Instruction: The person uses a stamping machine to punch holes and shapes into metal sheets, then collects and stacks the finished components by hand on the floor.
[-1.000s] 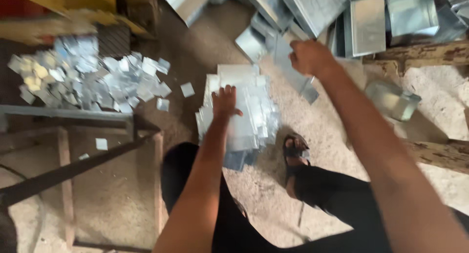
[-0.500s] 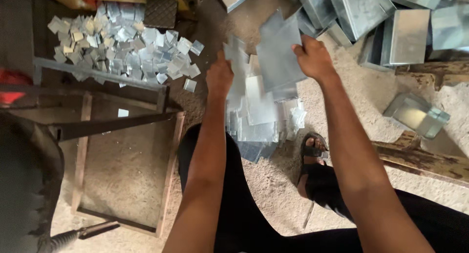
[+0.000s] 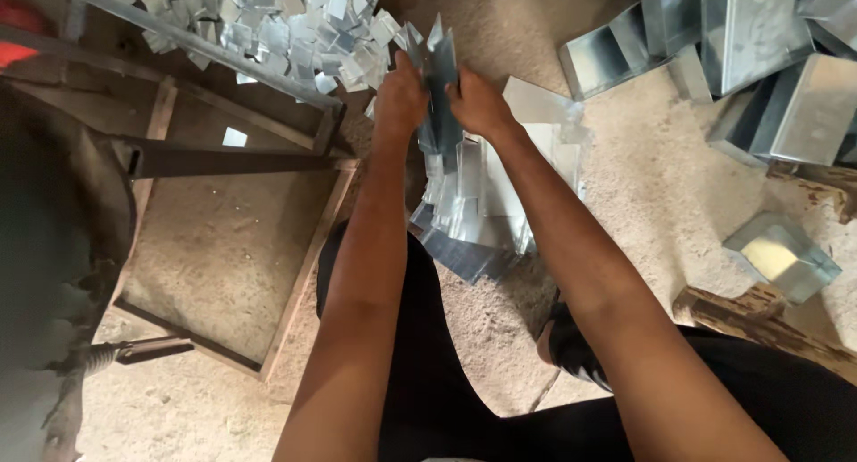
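While no printed package, label or sign can be made out anywhere, a red patch [image 3: 20, 23] shows at the far left edge, too cropped to tell what it is. Both hands meet at the far middle of the scene, closed around one upright bundle of metal sheets [image 3: 441, 78]. The left hand [image 3: 401, 98] wraps its fingers shut against the bundle's left face, and the right hand [image 3: 478, 103] presses closed against its right face, so the grey sheets stand edge-on between the two palms, their pointed corners sticking up beyond the knuckles. Just below the hands, a loose pile of flat sheets [image 3: 486, 199] lies fanned on the sandy floor [image 3: 643, 203], touching the person's dark-clad knee at its near end.

To the far left, a heap of small shiny offcuts [image 3: 268, 20] lies spread behind a long metal bar [image 3: 192, 44]. Nearer, a wooden frame [image 3: 308, 266] rests on the floor, with one small bright scrap [image 3: 235, 137] lying inside it on bare sand.

At the far right, folded sheet-metal boxes [image 3: 759, 42] are stacked and leaning together; those that face the camera look hollow. One more small box [image 3: 781, 255] lies apart at the right, its open mouth showing a yellowish glint inside, just beside a rough wooden beam [image 3: 759, 315].
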